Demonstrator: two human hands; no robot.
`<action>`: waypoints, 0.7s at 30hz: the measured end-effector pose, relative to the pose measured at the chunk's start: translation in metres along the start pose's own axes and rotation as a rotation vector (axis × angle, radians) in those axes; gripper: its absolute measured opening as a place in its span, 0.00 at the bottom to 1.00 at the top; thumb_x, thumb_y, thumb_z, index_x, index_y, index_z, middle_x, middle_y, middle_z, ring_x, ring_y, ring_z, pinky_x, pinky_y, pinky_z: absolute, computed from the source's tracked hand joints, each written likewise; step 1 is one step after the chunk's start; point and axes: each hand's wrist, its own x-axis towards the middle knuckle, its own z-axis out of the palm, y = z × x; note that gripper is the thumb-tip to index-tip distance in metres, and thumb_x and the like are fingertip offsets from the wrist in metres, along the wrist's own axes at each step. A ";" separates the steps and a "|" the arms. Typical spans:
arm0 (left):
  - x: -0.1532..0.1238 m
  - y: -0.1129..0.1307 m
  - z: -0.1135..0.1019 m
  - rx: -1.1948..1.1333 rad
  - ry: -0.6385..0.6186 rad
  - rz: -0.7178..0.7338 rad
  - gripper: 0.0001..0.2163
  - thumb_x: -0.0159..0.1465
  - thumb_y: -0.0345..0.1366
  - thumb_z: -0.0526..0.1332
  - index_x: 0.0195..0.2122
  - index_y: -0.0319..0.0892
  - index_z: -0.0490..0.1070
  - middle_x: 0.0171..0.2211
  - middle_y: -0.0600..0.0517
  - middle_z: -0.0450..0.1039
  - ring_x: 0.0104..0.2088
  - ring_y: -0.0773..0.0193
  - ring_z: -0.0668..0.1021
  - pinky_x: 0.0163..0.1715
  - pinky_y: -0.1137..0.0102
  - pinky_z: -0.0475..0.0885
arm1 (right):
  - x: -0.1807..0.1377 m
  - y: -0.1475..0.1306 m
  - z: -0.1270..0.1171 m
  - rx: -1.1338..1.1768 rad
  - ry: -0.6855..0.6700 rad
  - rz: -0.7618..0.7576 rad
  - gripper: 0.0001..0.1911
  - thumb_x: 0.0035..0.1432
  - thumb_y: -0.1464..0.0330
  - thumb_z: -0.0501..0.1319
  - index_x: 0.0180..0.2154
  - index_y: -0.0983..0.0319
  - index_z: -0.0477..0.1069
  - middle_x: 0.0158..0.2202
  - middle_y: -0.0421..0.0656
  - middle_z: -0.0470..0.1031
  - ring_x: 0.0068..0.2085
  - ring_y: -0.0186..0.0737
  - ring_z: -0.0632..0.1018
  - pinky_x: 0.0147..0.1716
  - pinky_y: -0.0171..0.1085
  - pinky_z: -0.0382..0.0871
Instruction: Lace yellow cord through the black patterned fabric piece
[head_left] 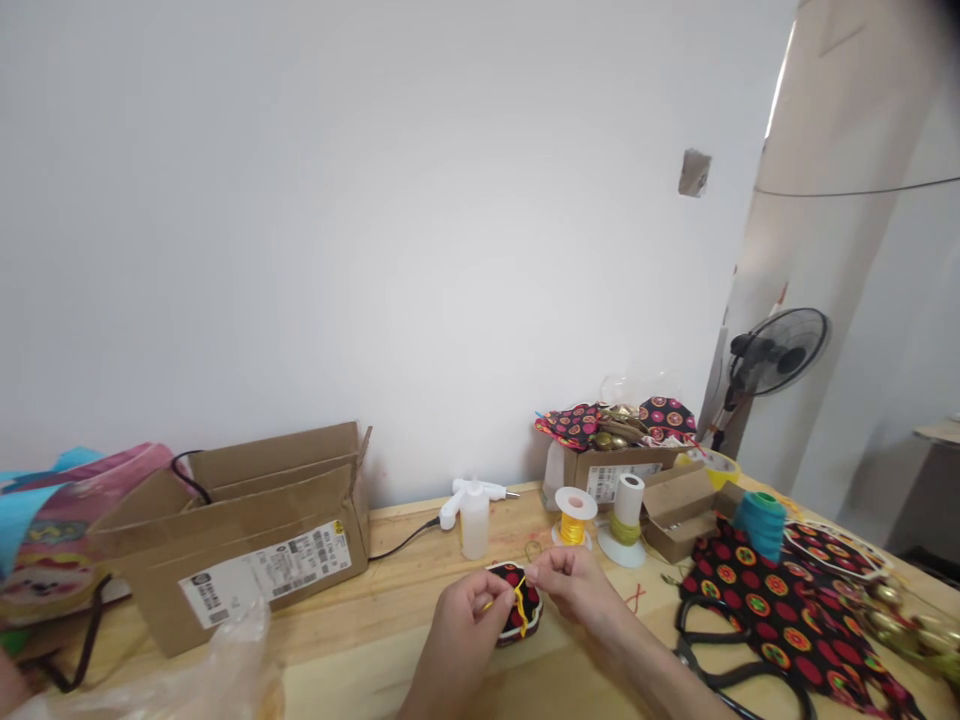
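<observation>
My left hand [463, 618] and my right hand [574, 585] meet low in the middle of the head view, over a wooden table [390, 620]. Both pinch a thin yellow cord [518, 597] that runs between their fingertips. Just behind the fingers lies a small black fabric piece with red dots [525, 610], partly hidden by the hands. A spool of yellow cord [574, 515] stands a little beyond my right hand.
An open cardboard box [247, 535] stands at left beside a pink bag [67, 520]. A white bottle [474, 520], a glue gun [469, 494], a white spool [625, 518], a teal spool [760, 522], patterned fabric [780, 610], black scissors [724, 665], a small box [615, 468] and a fan [772, 355] lie right.
</observation>
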 end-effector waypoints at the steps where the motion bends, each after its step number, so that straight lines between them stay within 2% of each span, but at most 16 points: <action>1: 0.000 0.000 0.000 0.001 -0.003 0.005 0.11 0.51 0.41 0.57 0.22 0.37 0.67 0.16 0.55 0.67 0.19 0.69 0.68 0.20 0.76 0.60 | 0.000 0.000 0.001 0.030 -0.002 0.017 0.16 0.36 0.59 0.63 0.15 0.65 0.63 0.09 0.31 0.52 0.14 0.24 0.52 0.15 0.29 0.44; 4: -0.001 -0.001 0.000 0.004 -0.001 0.012 0.10 0.51 0.40 0.57 0.22 0.37 0.67 0.16 0.56 0.67 0.19 0.69 0.68 0.19 0.77 0.59 | 0.000 0.004 0.003 0.068 -0.022 0.039 0.16 0.35 0.59 0.63 0.15 0.64 0.61 0.09 0.31 0.52 0.13 0.23 0.50 0.13 0.29 0.41; 6: 0.000 -0.002 0.000 0.000 0.010 0.015 0.10 0.50 0.41 0.57 0.22 0.37 0.67 0.16 0.56 0.67 0.18 0.69 0.68 0.19 0.77 0.59 | 0.001 0.006 0.001 0.103 -0.058 0.067 0.16 0.39 0.60 0.61 0.16 0.64 0.60 0.09 0.30 0.50 0.12 0.22 0.47 0.12 0.28 0.38; 9: 0.001 -0.006 0.000 -0.009 0.037 0.021 0.11 0.50 0.41 0.57 0.22 0.37 0.67 0.16 0.56 0.66 0.18 0.69 0.67 0.18 0.76 0.59 | 0.001 0.006 -0.003 0.301 -0.192 0.189 0.12 0.44 0.62 0.57 0.20 0.65 0.63 0.11 0.28 0.45 0.13 0.22 0.43 0.12 0.26 0.36; 12: 0.003 -0.008 -0.002 0.015 0.087 0.043 0.11 0.51 0.40 0.56 0.22 0.37 0.67 0.15 0.56 0.64 0.17 0.69 0.66 0.17 0.77 0.58 | -0.001 0.004 -0.004 0.472 -0.304 0.290 0.08 0.45 0.67 0.55 0.26 0.67 0.66 0.13 0.29 0.46 0.13 0.21 0.44 0.12 0.25 0.35; 16: 0.003 -0.006 -0.003 -0.012 0.084 0.049 0.10 0.51 0.39 0.57 0.23 0.36 0.67 0.18 0.54 0.67 0.20 0.68 0.68 0.20 0.76 0.61 | -0.006 -0.003 0.001 0.410 -0.268 0.208 0.10 0.44 0.71 0.54 0.31 0.69 0.69 0.10 0.29 0.49 0.12 0.21 0.46 0.11 0.25 0.35; 21: 0.001 -0.003 0.000 -0.024 0.103 0.022 0.08 0.50 0.37 0.57 0.22 0.37 0.69 0.16 0.56 0.66 0.17 0.71 0.65 0.18 0.76 0.59 | -0.007 0.001 0.010 0.137 -0.219 0.032 0.11 0.43 0.69 0.58 0.31 0.69 0.70 0.09 0.33 0.60 0.11 0.22 0.55 0.11 0.25 0.40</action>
